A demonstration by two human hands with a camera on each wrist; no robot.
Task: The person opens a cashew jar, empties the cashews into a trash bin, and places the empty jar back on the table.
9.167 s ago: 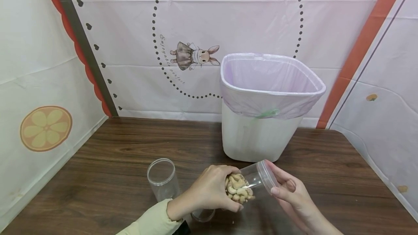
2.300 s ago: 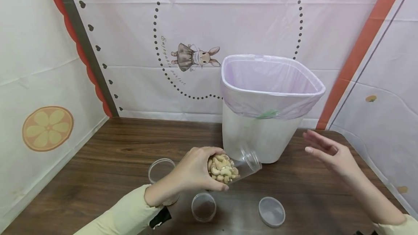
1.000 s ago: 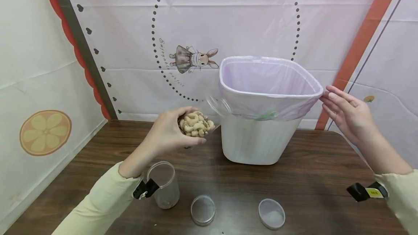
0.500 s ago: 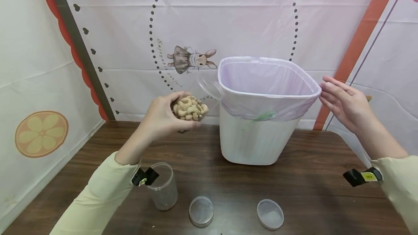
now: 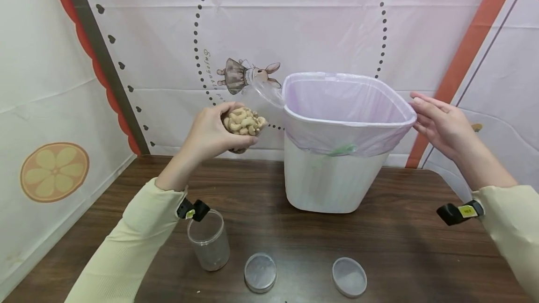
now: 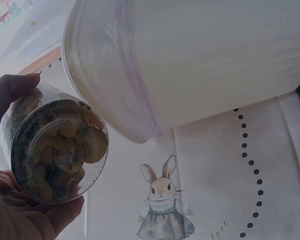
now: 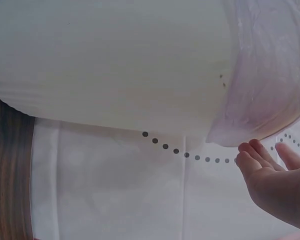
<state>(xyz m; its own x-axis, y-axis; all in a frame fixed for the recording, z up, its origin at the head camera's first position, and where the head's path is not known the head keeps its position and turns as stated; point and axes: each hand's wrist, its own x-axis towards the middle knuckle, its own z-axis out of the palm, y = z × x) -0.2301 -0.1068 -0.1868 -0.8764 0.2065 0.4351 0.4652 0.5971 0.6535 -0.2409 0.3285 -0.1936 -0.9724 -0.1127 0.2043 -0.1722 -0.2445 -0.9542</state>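
My left hand [image 5: 210, 132] grips a clear jar of cashews [image 5: 244, 120], tilted with its open mouth [image 5: 266, 91] raised beside the left rim of the white bin [image 5: 332, 176]. From the left wrist view the jar [image 6: 55, 145] shows its cashew-filled bottom, with the bin's wall [image 6: 190, 65] just beside it. The bin has a lilac bag liner [image 5: 345, 102]. My right hand [image 5: 440, 123] is open, fingers straight, at the bin's right rim; in the right wrist view its fingertips [image 7: 255, 155] sit just below the liner's edge [image 7: 260, 100].
On the brown table [image 5: 421, 237] near me stand an upright clear jar without a lid [image 5: 209, 242] and two round clear lids [image 5: 260, 272] [image 5: 349, 276]. Printed sheet walls enclose the table at the back and both sides.
My left hand has lifted the cashew jar from low over the table to the bin's left rim. My right hand rose to the bin's right rim. One lid now lies on the table.
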